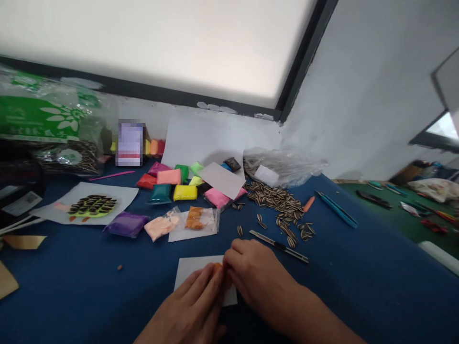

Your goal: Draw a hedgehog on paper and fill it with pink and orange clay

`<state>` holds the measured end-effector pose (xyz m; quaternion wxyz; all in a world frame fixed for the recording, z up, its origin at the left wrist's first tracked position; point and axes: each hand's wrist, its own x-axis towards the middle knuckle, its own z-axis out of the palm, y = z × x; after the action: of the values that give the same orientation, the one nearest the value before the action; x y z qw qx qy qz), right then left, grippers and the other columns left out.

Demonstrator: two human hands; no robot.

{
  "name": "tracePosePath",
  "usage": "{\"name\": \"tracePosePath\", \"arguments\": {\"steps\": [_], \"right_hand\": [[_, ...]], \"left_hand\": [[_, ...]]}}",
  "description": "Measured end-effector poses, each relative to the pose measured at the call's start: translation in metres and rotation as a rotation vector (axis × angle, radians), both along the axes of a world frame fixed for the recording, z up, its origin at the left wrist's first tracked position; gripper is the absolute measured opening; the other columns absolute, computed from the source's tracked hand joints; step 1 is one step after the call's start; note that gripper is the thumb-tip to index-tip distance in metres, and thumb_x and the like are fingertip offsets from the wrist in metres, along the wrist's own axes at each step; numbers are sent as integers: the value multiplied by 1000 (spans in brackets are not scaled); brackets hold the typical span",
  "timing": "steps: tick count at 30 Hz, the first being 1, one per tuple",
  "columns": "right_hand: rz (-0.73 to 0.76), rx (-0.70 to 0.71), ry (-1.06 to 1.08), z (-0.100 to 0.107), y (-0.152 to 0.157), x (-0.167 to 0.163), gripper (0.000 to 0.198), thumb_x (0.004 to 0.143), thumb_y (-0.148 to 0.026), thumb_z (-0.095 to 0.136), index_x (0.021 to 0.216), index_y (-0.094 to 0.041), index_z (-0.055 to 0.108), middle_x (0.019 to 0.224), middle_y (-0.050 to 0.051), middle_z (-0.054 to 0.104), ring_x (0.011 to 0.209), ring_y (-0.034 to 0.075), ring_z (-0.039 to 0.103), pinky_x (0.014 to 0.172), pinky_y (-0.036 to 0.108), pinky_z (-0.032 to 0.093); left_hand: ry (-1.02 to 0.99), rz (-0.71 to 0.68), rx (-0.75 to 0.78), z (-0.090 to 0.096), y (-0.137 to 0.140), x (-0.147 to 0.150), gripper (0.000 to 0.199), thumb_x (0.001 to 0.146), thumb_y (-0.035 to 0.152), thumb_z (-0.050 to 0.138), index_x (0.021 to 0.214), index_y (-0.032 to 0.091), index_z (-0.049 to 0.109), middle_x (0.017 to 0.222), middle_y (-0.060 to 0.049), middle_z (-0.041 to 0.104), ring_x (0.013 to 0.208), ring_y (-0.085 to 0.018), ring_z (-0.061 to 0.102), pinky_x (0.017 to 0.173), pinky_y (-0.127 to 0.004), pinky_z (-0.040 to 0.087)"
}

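Note:
My left hand (pixel 193 301) and my right hand (pixel 258 277) meet over a small sheet of white paper (pixel 187 268) near the front of the table. A bit of orange clay (pixel 217 266) shows between their fingertips. Both hands have their fingers closed around it, and most of the clay is hidden by them. Just beyond the paper lies an opened packet of orange-brown clay (pixel 195 218) on another white sheet. A grey utility knife (pixel 279 246) rests beyond my right hand.
At the left, a paper bears a clay hedgehog-like figure (pixel 93 206) covered with seeds. Several coloured clay packets (pixel 169 177) lie at the back. Sunflower seeds (pixel 276 198) spill from a clear bag (pixel 287 165). Blue tweezers (pixel 336 209) lie at the right.

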<state>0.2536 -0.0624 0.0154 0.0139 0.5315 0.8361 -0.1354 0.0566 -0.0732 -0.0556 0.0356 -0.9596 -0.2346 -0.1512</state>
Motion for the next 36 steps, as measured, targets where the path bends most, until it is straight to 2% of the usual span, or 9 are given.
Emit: {"name": "tracePosePath", "arguments": {"steps": [7, 11, 15, 17, 21, 29, 33, 36], "right_hand": [[-16, 107, 4, 3, -1, 2, 10, 89, -11, 56, 85, -16, 63, 89, 8, 66, 80, 23, 60, 72, 35, 42], [-91, 179, 195, 6, -4, 9, 14, 88, -6, 52, 83, -16, 60, 84, 6, 65, 76, 20, 59, 70, 32, 42], [-163, 119, 412, 4, -7, 14, 18, 88, -4, 52, 93, -17, 64, 84, 3, 66, 74, 17, 61, 69, 27, 44], [-158, 88, 392, 2, -7, 14, 22, 87, -2, 51, 92, -18, 66, 87, 3, 66, 78, 17, 63, 72, 28, 44], [-171, 27, 264, 2, -9, 14, 24, 90, -5, 50, 89, -16, 70, 89, 5, 66, 78, 18, 63, 71, 29, 44], [-141, -132, 137, 10, -14, 5, 26, 96, -10, 49, 91, -17, 74, 91, 6, 66, 80, 18, 64, 70, 28, 45], [-115, -159, 114, 9, -15, 2, 26, 96, -10, 47, 89, -16, 72, 91, 7, 65, 80, 19, 63, 70, 28, 45], [-125, -112, 156, 10, -16, 4, 25, 96, -11, 48, 98, -17, 72, 93, 7, 66, 82, 19, 64, 71, 28, 46]], "left_hand": [[16, -19, 20, 0, 1, -1, 43, 103, 30, 51, 138, 5, 56, 141, -16, 63, 128, -30, 62, 107, -35, 53], [-18, -28, 27, 4, 1, -2, 42, 104, 32, 51, 138, 7, 57, 139, -14, 65, 129, -31, 61, 108, -37, 53], [-14, 12, -50, 9, -1, -1, 41, 102, 29, 55, 137, 9, 57, 136, -13, 67, 126, -29, 63, 109, -38, 52], [-3, 26, -95, 11, -2, 1, 43, 99, 27, 60, 137, 9, 57, 134, -12, 68, 123, -29, 64, 108, -38, 52], [-2, 8, -69, 12, -1, 3, 43, 97, 30, 63, 133, 7, 60, 132, -14, 68, 123, -30, 63, 108, -38, 52], [-100, 42, 12, -1, -5, 3, 38, 102, 29, 55, 133, 9, 60, 133, -11, 70, 123, -27, 63, 109, -35, 50], [-65, 38, 38, 0, -4, 3, 40, 104, 32, 51, 134, 8, 59, 133, -11, 69, 122, -27, 64, 108, -37, 50], [-40, 27, 57, -1, -3, 2, 42, 105, 33, 49, 137, 8, 57, 136, -11, 68, 123, -27, 64, 108, -36, 51]]}}
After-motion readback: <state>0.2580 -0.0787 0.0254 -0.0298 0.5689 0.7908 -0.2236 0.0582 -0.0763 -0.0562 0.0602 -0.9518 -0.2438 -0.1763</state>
